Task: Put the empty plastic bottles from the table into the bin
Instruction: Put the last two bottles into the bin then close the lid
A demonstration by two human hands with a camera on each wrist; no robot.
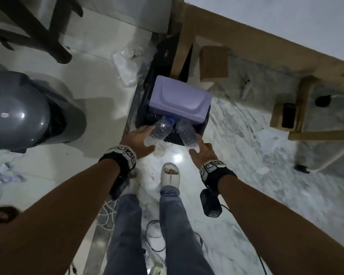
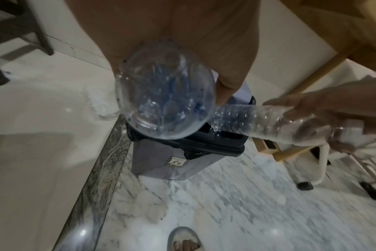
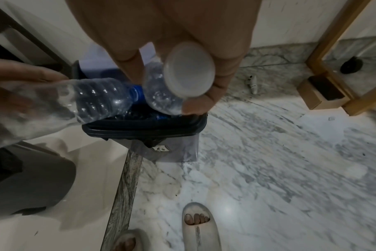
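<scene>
Each hand grips a clear bottle — left hand [image 1: 140,136], right hand [image 1: 202,151] — over the lavender-lidded bin [image 1: 179,100], wedged beside a wooden table leg [image 1: 182,46] and grey bucket [image 1: 22,114].

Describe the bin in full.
The bin is a small upright box of lavender plastic with a dark rim and black liner, standing on the marble floor by a wooden table leg. Its lavender lid is tipped up, open. A small sticker marks its front. Blue-capped bottles lie inside; the two held bottles point necks-down into its mouth.
</scene>
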